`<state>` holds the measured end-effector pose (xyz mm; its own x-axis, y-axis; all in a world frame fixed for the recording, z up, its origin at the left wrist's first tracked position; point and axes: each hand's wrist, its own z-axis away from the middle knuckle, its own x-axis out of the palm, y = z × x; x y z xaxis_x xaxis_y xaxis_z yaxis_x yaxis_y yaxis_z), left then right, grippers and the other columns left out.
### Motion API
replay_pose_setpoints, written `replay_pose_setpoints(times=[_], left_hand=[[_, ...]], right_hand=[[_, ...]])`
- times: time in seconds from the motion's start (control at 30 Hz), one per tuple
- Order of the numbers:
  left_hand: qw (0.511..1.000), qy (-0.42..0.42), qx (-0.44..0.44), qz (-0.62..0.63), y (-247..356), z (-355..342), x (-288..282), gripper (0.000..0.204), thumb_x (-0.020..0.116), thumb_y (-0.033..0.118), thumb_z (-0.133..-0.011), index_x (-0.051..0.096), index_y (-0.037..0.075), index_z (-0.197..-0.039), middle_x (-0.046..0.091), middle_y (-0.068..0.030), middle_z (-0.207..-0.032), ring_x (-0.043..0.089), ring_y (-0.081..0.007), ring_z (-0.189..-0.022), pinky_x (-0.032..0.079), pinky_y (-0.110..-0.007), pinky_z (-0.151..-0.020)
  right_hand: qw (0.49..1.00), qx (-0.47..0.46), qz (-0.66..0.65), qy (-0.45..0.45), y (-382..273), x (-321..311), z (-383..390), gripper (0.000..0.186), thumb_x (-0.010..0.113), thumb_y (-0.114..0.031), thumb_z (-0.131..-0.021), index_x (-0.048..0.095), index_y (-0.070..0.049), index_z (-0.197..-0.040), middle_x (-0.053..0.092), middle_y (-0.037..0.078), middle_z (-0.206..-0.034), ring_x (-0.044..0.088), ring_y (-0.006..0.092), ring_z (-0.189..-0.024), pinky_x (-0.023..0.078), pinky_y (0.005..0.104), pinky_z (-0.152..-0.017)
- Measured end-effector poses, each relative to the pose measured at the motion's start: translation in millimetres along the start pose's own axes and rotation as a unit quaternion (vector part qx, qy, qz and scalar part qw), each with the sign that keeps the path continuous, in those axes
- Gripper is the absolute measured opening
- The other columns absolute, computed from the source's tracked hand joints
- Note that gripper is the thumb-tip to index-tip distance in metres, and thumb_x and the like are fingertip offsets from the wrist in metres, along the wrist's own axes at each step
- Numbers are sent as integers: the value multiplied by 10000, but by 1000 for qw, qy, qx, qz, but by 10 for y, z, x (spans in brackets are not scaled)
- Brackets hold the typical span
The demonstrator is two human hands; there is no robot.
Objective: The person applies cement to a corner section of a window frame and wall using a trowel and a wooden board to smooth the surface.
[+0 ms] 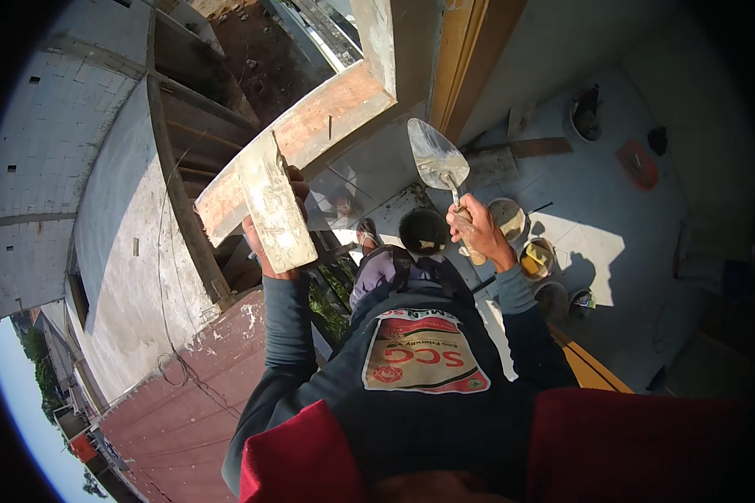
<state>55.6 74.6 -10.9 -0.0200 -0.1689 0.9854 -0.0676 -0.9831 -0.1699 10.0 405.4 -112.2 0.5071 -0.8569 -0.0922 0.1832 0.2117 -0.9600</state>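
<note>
My left hand (270,225) grips a flat plastering float (273,210) smeared with grey mortar, held up near the brick-red lintel of a window opening (310,126). My right hand (476,230) is closed on the wooden handle of a pointed steel trowel (435,155), its blade raised and coated with wet mortar, close to the opening's plastered side. Both forearms wear dark blue-grey sleeves.
Below me another person in a dark cap (422,230) stands on the floor. Several buckets (538,256) and a round pan (584,117) lie on the concrete floor at right. A yellow door frame (466,59) rises beside the opening. Grey block walls and a drop lie at left.
</note>
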Motion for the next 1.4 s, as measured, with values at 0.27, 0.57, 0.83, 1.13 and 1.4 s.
replay_pose_setpoints(times=[0.27, 0.57, 0.83, 1.13, 1.4], left_hand=[[991, 18, 130, 1, -11, 867, 7, 591, 538, -25, -793, 362, -16, -1357, 419, -119, -1104, 463, -189, -951, 498, -301, -833], [974, 49, 221, 17, -158, 1104, -50, 778, 537, -59, -710, 330, 76, -1448, 420, -101, -1110, 456, -162, -945, 485, -289, -861], [978, 72, 194, 29, -163, 1023, -126, 755, 515, -43, -719, 346, 88, -1444, 417, -99, -1098, 456, -168, -952, 487, -312, -856], [989, 67, 127, 22, -121, 861, -146, 660, 480, -7, -809, 336, 88, -1446, 414, -115, -1119, 469, -186, -976, 494, -343, -889], [996, 59, 57, 47, -37, 464, -179, 634, 542, -28, -803, 357, 53, -1404, 421, -91, -1106, 473, -168, -967, 496, -322, -888]], right_hand=[[962, -238, 113, -65, 159, 1181, -687, 251, 587, -214, -901, 540, 11, -1001, 617, 217, -832, 612, 397, -749, 476, 422, -640], [949, -289, 107, -63, 548, 1741, -1279, 250, 632, -244, -863, 563, -17, -943, 612, 232, -826, 587, 449, -775, 478, 465, -639], [980, -196, -16, -15, 585, 584, -1380, 209, 646, -168, -856, 622, 18, -947, 676, 145, -835, 660, 242, -732, 498, 316, -677], [974, -186, -55, 114, 825, 37, -1303, 225, 600, -219, -916, 592, 0, -966, 587, 16, -787, 512, 74, -699, 439, 218, -657], [946, -44, -291, 134, 560, 559, -513, 417, 427, -392, -996, 584, -6, -1004, 539, 34, -770, 541, 90, -652, 471, 230, -591]])
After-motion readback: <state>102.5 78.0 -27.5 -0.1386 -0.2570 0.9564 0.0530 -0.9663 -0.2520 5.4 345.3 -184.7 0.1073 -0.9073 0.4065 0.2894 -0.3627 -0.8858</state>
